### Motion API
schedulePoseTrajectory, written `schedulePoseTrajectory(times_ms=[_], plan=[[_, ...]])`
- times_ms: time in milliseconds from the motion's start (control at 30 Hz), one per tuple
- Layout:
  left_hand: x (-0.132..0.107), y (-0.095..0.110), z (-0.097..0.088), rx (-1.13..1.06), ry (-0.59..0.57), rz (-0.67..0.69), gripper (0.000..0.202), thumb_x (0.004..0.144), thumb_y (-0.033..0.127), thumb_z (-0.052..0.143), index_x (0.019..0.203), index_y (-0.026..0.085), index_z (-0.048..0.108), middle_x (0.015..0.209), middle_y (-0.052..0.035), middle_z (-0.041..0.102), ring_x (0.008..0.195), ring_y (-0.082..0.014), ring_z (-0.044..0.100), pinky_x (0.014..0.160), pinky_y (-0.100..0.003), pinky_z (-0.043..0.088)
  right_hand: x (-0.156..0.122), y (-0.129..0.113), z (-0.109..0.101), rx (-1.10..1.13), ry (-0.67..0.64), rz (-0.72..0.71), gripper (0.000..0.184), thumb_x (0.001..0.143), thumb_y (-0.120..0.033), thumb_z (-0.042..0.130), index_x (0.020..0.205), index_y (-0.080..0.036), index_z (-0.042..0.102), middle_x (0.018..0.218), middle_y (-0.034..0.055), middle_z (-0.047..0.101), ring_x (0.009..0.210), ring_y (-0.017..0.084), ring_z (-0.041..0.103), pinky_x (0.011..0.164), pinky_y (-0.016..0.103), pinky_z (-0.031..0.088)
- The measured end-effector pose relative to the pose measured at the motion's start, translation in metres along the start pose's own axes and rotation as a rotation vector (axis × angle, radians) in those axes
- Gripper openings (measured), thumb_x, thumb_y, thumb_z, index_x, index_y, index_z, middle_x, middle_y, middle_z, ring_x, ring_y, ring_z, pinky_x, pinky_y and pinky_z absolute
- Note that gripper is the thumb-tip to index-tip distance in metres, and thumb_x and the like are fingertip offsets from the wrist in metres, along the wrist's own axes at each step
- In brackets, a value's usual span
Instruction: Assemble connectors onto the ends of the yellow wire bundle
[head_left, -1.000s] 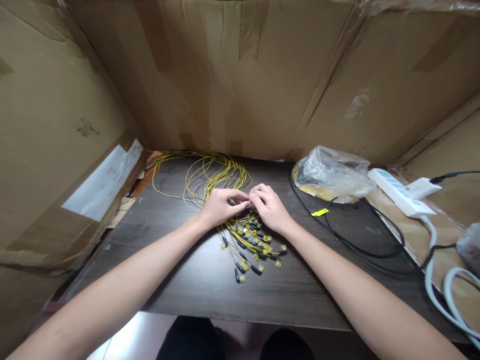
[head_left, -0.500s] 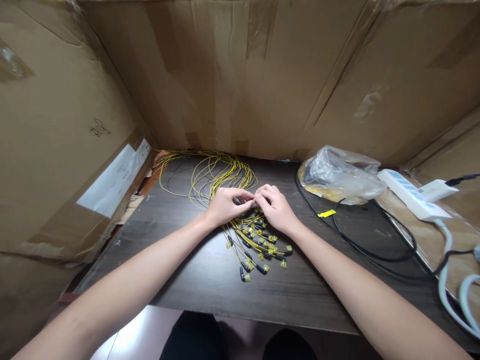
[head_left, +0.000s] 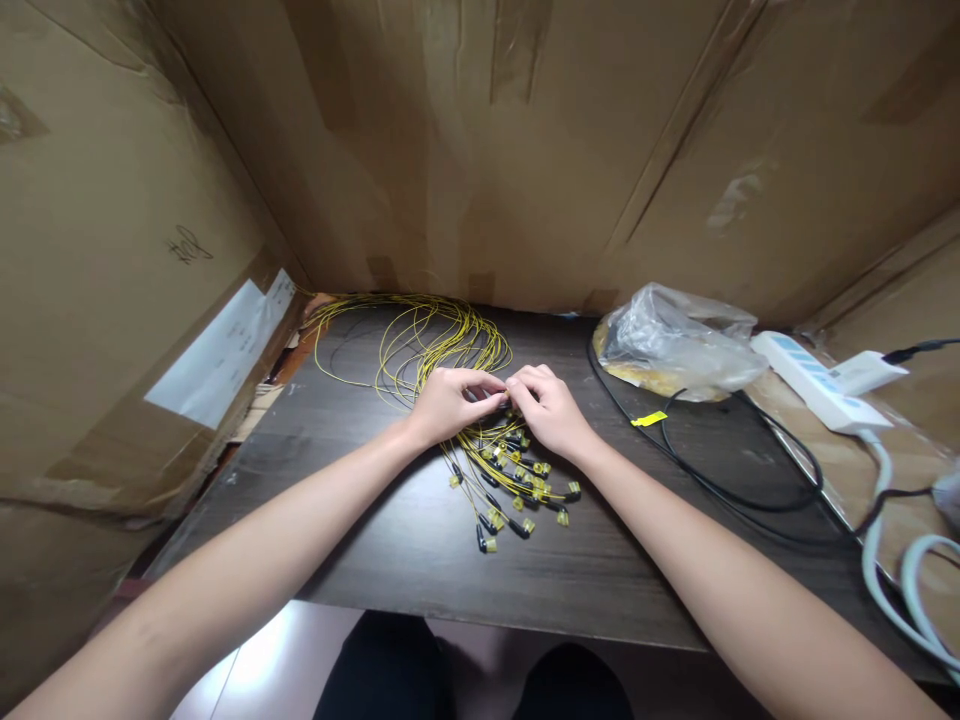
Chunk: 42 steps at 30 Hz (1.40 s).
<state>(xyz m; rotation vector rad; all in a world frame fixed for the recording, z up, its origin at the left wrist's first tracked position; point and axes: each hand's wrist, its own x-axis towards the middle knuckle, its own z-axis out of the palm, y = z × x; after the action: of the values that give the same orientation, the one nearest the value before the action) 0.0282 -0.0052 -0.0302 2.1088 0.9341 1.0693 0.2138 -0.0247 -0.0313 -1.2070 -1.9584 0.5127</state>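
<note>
My left hand (head_left: 459,402) and my right hand (head_left: 546,405) meet fingertip to fingertip above a bundle of thin yellow cables (head_left: 466,338). Both are closed in a pinch, and the small piece between their fingers is mostly hidden. Below the hands, several cable ends with black boots and clear yellow caps (head_left: 538,487) fan out over the dark wooden tabletop (head_left: 360,540). The cables loop away behind my left hand toward the back left of the table.
Cardboard walls (head_left: 420,150) enclose the back and sides. At the right lie a clear plastic bag (head_left: 679,335) with yellow contents, a black cable (head_left: 720,495) with a yellow tag (head_left: 649,419), and a white power strip (head_left: 814,385) with an adapter plugged in.
The view has shifted slightly, so everything sits a little higher and further left. Both hands keep the same pinch, with hardly any movement against the cables.
</note>
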Motion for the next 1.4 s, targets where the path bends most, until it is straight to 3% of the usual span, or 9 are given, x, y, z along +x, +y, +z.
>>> schedulePoseTrajectory(times_ms=[67,233,467,667,900,1133,1400], plan=[[0.0002,0.0007,0.0000,-0.004,0.009,-0.006,0.013,0.082,0.024,0.073,0.089,0.016,0.079,0.072,-0.0023,0.076,0.059,-0.0112,0.067,0.058,-0.020,0.054,0.0000,-0.0005,-0.0003,-0.009,0.005,0.018,0.038,0.098,-0.032,0.044,0.062,-0.022,0.050,0.073,0.0041,0.059,0.078,0.021,0.052,0.077,0.036,0.039],[0.0009,0.0019,-0.0004,-0.009,0.033,-0.031,0.014,0.082,0.026,0.073,0.088,0.016,0.079,0.073,-0.0026,0.076,0.060,-0.0117,0.067,0.059,-0.020,0.054,-0.0006,0.0019,-0.0002,0.043,0.057,0.021,0.010,0.088,-0.024,0.055,0.079,-0.022,0.057,0.086,0.0034,0.061,0.088,0.021,0.055,0.082,0.035,0.041],[0.0007,0.0033,-0.0009,-0.007,0.014,-0.006,0.014,0.083,0.026,0.073,0.090,0.016,0.079,0.074,-0.0024,0.076,0.060,-0.0114,0.067,0.060,-0.020,0.053,-0.0006,0.0011,-0.0004,-0.020,-0.016,0.025,0.038,0.098,-0.031,0.044,0.062,-0.021,0.052,0.075,0.0034,0.061,0.082,0.021,0.052,0.079,0.036,0.039],[0.0012,0.0034,-0.0010,-0.016,0.026,-0.048,0.017,0.084,0.030,0.073,0.090,0.016,0.080,0.077,-0.0032,0.077,0.064,-0.0130,0.069,0.063,-0.022,0.055,-0.0009,0.0015,-0.0004,0.040,0.046,0.033,0.013,0.089,-0.024,0.054,0.076,-0.022,0.057,0.085,0.0029,0.062,0.087,0.021,0.054,0.082,0.036,0.041],[0.0005,0.0063,-0.0015,0.020,0.011,-0.040,0.017,0.085,0.025,0.067,0.095,0.017,0.079,0.084,-0.0036,0.078,0.064,-0.0126,0.068,0.062,-0.023,0.055,-0.0004,0.0032,0.0016,0.039,0.084,0.012,0.016,0.089,-0.024,0.051,0.074,-0.022,0.056,0.083,0.0036,0.061,0.085,0.021,0.055,0.080,0.036,0.042],[0.0011,0.0033,-0.0009,-0.057,0.032,-0.089,0.029,0.084,0.024,0.069,0.112,0.016,0.069,0.089,-0.0045,0.078,0.080,-0.0161,0.073,0.065,-0.022,0.056,-0.0015,0.0036,0.0022,0.072,0.109,-0.002,0.005,0.085,-0.022,0.057,0.083,-0.022,0.061,0.091,0.0045,0.062,0.086,0.021,0.058,0.079,0.036,0.046],[0.0016,-0.0003,-0.0001,-0.061,0.039,-0.080,0.014,0.088,0.027,0.065,0.096,0.016,0.069,0.089,-0.0047,0.077,0.077,-0.0152,0.072,0.071,-0.025,0.057,-0.0024,0.0014,0.0021,0.068,0.110,0.000,0.007,0.086,-0.028,0.062,0.084,-0.022,0.062,0.091,0.0048,0.063,0.085,0.021,0.059,0.078,0.036,0.047]])
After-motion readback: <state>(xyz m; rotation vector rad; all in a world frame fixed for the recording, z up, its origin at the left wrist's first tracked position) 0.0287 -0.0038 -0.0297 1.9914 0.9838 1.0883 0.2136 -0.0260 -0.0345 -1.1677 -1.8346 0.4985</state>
